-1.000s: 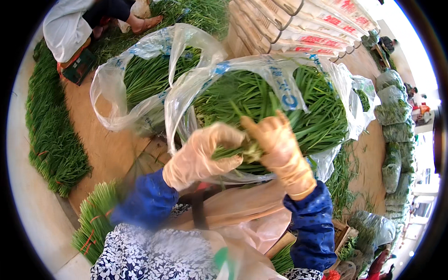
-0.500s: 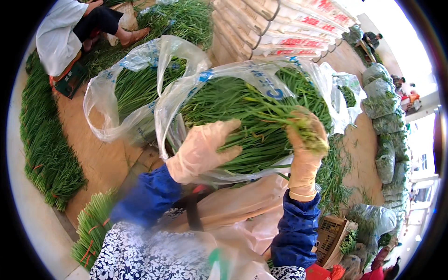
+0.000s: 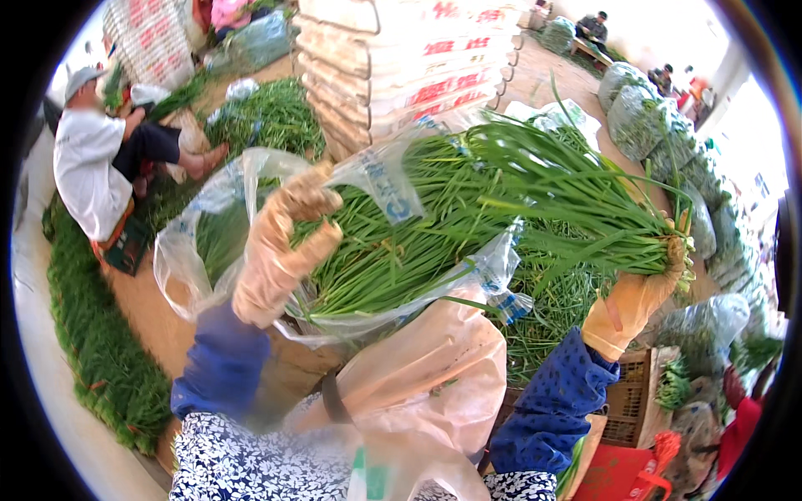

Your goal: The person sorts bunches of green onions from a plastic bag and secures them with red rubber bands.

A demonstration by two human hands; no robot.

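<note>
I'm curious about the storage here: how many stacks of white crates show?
2: a large stack beyond the open plastic bag, and a farther stack at the upper left, past the seated person in white. More may be hidden.

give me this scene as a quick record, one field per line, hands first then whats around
left hand: gloved, fingers apart, at the left side of the open bag; contact with it unclear
right hand: gloved, closed around the stem end of a bunch of long green leaves
bunch: raised, leaves fanning out to the left
in front: open clear plastic bag with more greens inside
beyond: stack of white crates
far left: seated person in a white top
lower right: slatted brown crate, red bag
</note>
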